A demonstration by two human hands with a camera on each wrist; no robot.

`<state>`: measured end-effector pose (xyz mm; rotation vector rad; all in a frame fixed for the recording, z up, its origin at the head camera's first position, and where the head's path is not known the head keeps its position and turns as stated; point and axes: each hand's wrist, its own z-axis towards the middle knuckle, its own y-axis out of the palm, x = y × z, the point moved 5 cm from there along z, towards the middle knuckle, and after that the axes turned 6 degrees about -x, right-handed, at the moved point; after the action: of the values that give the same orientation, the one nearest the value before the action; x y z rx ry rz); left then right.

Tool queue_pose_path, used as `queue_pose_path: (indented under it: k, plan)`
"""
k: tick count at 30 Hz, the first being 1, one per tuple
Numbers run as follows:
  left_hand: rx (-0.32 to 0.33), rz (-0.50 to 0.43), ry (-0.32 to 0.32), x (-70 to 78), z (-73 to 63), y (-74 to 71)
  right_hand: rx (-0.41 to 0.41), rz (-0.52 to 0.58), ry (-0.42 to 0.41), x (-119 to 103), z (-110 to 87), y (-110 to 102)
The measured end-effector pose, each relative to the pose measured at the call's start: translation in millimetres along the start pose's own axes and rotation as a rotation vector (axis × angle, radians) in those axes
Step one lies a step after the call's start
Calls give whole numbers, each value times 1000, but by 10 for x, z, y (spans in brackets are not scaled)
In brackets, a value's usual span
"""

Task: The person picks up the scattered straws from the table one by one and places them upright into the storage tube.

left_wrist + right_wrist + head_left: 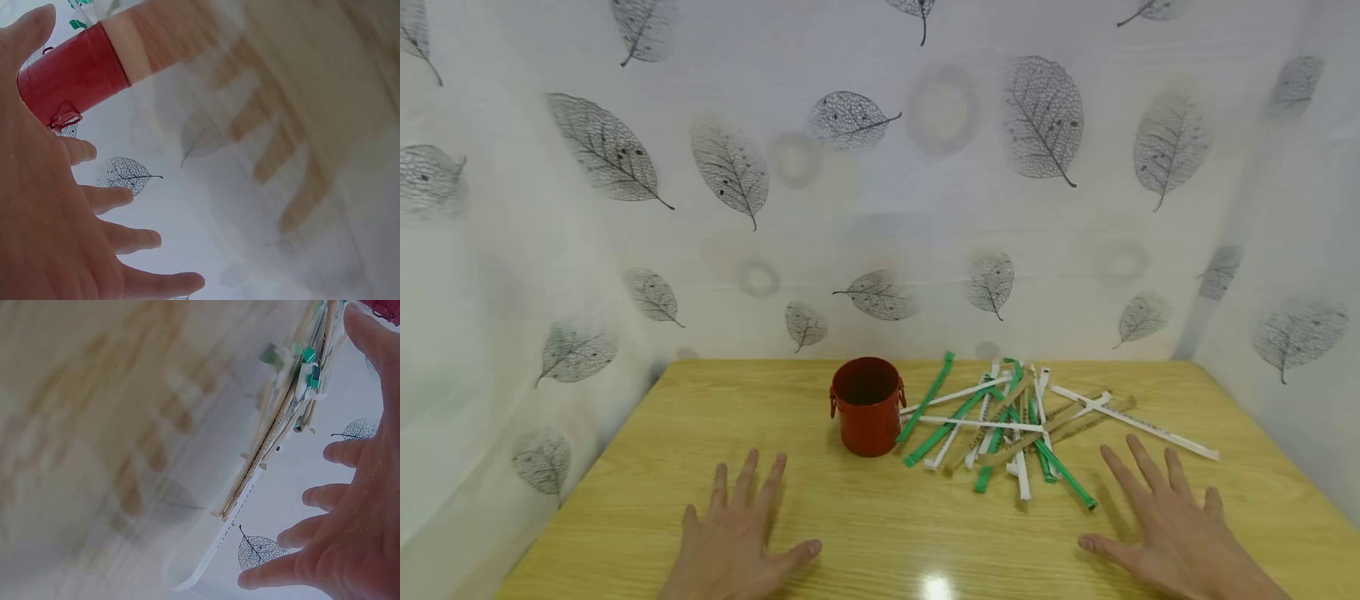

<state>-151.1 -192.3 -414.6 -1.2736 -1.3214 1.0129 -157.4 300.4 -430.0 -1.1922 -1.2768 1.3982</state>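
Observation:
A red metal bucket (868, 429) with small side handles stands upright near the back middle of the table. To its right lies a loose, crossed heap of long thin paper-wrapped sticks, some green (1066, 475), some white (1150, 429), some brown (1003, 454). My left hand (737, 533), fingers straight and spread, is in front and left of the bucket, holding nothing. My right hand (1172, 529) is likewise spread and bare, just in front of the heap's right side. The left wrist view shows the bucket (75, 75) beyond the thumb; the right wrist view shows the sticks (275, 437) beyond the fingertips.
The wooden table (700, 417) has a glossy, reflecting top. A pale cloth (880, 233) printed with grey leaves rises behind its back edge and along both sides.

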Motion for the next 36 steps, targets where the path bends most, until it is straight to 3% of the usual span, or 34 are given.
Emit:
queue_pose_path:
  k: [16, 21, 24, 28, 32, 34, 36]
  plan:
    - [-2, 5, 0, -7, 21, 8, 27, 13, -29, 13, -19, -21]
    - [78, -18, 37, 9, 29, -60, 79, 46, -92, -94, 47, -115]
    - [171, -113, 104, 80, 93, -190, 169, 65, -221, -245, 186, -261]
    - [295, -355, 201, 236, 261, -391, 319, 59, -476, -542, 387, -449]
    - [405, -555, 288, 367, 480, -559, 360, 79, -670, -842, 563, -510]
    - [398, -603, 305, 413, 601, -598, 357, 88, -743, -968, 637, -499]
    - [348, -615, 293, 452, 729, -596, 335, 77, -780, -1058, 689, -474]
